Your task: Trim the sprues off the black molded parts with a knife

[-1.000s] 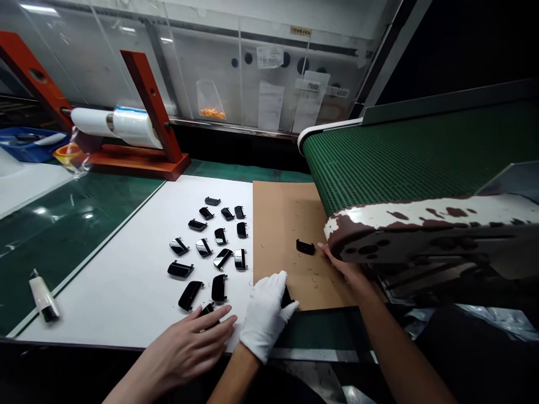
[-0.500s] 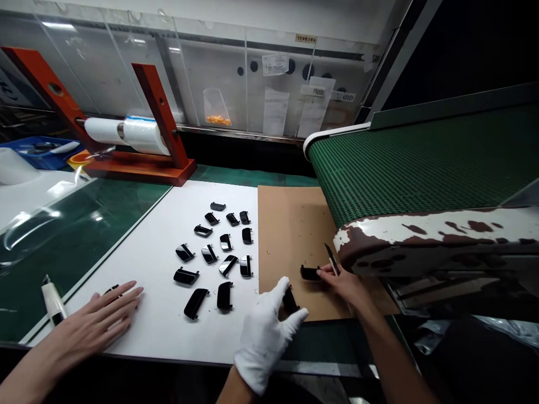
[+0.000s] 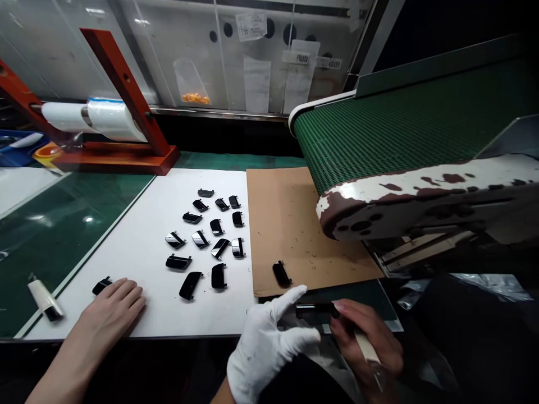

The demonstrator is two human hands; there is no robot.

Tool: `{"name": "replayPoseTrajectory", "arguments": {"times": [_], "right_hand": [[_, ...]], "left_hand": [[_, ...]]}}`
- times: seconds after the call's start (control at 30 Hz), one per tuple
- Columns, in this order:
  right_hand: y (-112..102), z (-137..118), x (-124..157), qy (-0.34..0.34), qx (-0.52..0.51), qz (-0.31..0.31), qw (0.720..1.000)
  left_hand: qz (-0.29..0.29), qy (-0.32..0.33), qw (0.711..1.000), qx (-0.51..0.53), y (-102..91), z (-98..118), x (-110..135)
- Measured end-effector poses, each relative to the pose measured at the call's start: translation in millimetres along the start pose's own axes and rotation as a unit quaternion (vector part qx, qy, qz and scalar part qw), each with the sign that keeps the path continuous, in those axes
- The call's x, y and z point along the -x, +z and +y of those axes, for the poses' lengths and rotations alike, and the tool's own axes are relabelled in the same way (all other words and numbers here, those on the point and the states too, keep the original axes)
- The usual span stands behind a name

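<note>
My left hand (image 3: 272,339), in a white glove, is open, its thumb and forefinger spread around the near end of a glossy black plastic part (image 3: 314,308). My bare right hand (image 3: 368,336) grips the other end of that part. A slim cream-handled knife (image 3: 366,345) is also held in this hand; its blade cannot be made out. Beyond my glove, another black part (image 3: 281,274) lies on the brown cardboard (image 3: 273,213). Several similar black parts (image 3: 219,276) are scattered on the white sheet (image 3: 147,235) to the left.
A co-worker's bare hand (image 3: 118,306) rests on the white sheet beside a black part (image 3: 101,286). Near it lies a cream-handled cutter (image 3: 45,300). The green conveyor (image 3: 379,146) overhangs on the right. A red stand (image 3: 126,157) with film rolls (image 3: 112,119) stands back left.
My right hand has drawn the black part and knife back off the cardboard towards me. My left hand has released another part onto the cardboard. The view has shifted.
</note>
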State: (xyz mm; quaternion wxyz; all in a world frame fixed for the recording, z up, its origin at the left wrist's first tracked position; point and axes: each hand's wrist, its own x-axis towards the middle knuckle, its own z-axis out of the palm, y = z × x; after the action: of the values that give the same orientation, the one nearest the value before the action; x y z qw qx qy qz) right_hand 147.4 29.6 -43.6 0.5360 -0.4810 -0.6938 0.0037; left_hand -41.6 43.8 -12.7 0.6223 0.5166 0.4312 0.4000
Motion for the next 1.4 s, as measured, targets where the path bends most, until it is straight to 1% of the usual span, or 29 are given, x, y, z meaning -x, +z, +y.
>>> {"name": "replayPoseTrajectory", "arguments": {"times": [0.07,0.13,0.23,0.3,0.37,0.47,0.53,0.6,0.67,0.77,0.87,0.9,0.97,1.03,1.1,1.23,1.3,1.33,1.4], "right_hand": [[-6,0,-1,-0.051,-0.004,0.024,0.998],[-10,-4,-4,-0.089,-0.011,0.037,0.995],[-14,-12,-9,-0.129,-0.032,0.045,0.99],[-16,-17,-10,-0.133,-0.045,0.051,0.989],[-18,-20,-8,-0.128,-0.045,0.061,0.989],[-20,-24,-3,-0.106,-0.035,0.065,0.992],[-22,-26,2,-0.087,-0.035,0.062,0.994],[-22,-26,6,-0.08,-0.035,0.051,0.995],[-23,-24,10,-0.077,-0.026,0.042,0.996],[-23,-21,15,-0.078,0.002,0.038,0.996],[-24,-22,18,-0.061,0.021,0.019,0.998],[-25,-24,18,-0.045,0.02,0.014,0.999],[-27,-30,19,0.014,0.009,0.025,1.0],[-28,-37,19,0.096,-0.004,0.036,0.995],[-31,-43,17,0.183,-0.007,0.029,0.983],[-36,-48,17,0.328,-0.018,0.015,0.944],[-39,-46,19,0.383,-0.036,-0.009,0.923],[-41,-45,21,0.409,-0.055,-0.021,0.911],[-43,-41,24,0.458,-0.126,-0.043,0.879]], "left_hand": [[-0.001,0.003,0.999,0.053,4.5,8,6],[0.007,0.018,0.995,0.093,9.6,12,12],[0.022,0.049,0.992,0.112,15.3,16,18],[0.032,0.084,0.993,0.081,16.8,17,21],[0.038,0.141,0.989,0.018,16.9,17,22],[0.049,0.234,0.967,-0.088,16.5,16,22],[0.06,0.271,0.95,-0.144,16.8,15,21],[0.073,0.283,0.937,-0.19,17.7,13,20],[0.085,0.283,0.928,-0.226,18.6,11,20],[0.09,0.272,0.922,-0.261,19.2,9,19],[0.088,0.266,0.918,-0.28,19.1,7,18],[0.089,0.265,0.918,-0.282,19.3,6,18],[0.093,0.259,0.918,-0.285,20.2,4,16],[0.095,0.255,0.918,-0.288,22.2,2,15],[0.091,0.25,0.918,-0.295,25.0,1,13],[0.075,0.241,0.913,-0.319,30.7,-2,10],[0.067,0.24,0.91,-0.332,33.0,-3,8],[0.064,0.24,0.908,-0.338,34.0,-4,7],[0.056,0.237,0.906,-0.346,36.2,-4,4]]}}
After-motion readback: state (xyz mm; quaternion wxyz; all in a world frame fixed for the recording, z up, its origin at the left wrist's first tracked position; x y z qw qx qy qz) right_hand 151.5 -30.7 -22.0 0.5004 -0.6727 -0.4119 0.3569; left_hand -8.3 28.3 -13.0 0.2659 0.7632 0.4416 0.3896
